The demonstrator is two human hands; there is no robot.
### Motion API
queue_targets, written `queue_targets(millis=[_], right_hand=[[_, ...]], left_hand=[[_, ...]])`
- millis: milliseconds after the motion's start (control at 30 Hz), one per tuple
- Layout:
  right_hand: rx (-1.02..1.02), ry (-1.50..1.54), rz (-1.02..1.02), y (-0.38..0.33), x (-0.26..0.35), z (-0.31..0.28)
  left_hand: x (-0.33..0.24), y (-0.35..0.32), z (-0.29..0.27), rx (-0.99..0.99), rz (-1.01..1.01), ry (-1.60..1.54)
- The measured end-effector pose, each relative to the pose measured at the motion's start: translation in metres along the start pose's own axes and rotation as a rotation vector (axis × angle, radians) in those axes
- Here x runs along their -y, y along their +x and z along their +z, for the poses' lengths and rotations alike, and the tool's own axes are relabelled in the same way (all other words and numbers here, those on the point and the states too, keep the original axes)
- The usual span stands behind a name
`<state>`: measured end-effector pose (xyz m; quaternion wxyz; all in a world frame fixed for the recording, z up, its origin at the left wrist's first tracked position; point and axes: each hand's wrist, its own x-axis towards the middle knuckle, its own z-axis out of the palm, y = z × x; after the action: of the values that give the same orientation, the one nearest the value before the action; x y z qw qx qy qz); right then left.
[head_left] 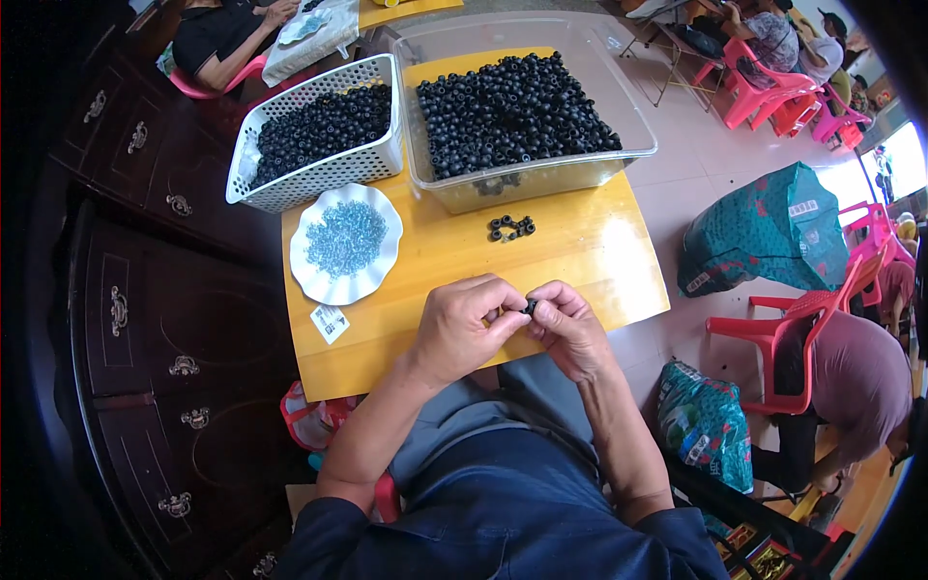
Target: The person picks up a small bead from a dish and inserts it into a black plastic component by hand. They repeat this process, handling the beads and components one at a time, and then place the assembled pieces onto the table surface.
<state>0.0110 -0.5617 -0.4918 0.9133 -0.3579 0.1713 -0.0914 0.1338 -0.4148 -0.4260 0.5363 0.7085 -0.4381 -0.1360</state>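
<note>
Black piece (530,306), left hand (462,324) clamped on it by the fingertips, right hand (577,338) likewise pinching it

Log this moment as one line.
left hand: pinching black part | right hand: on same part | yellow table: black parts, white plate with blue pieces | far side: white basket, clear bin, both holding similar parts

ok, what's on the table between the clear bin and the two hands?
Head view: a small cluster of black pieces on the yellow tabletop, just past the left hand and right hand, nearer the clear bin.
</note>
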Motion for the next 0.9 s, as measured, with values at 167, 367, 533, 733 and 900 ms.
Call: queue_targets(millis=[167,367,533,733,900], right_hand=[[0.033,0.003,0.019,0.000,-0.001,-0.003],[0.144,0.011,0.059,0.002,0.000,0.003],[0.189,-0.019,0.066,0.001,0.013,0.019],[0.194,-0.046,0.108,0.002,0.004,0.015],[0.207,-0.054,0.102,0.001,0.004,0.017]], left_hand=[[0.003,-0.003,0.001,0.022,-0.134,-0.135],[0.009,-0.003,-0.005,0.126,-0.316,-0.537],[0.016,-0.002,-0.014,0.269,-0.259,-0.417],[0.019,-0.008,-0.017,0.248,-0.269,-0.455],[0.018,-0.010,-0.016,0.244,-0.229,-0.417]])
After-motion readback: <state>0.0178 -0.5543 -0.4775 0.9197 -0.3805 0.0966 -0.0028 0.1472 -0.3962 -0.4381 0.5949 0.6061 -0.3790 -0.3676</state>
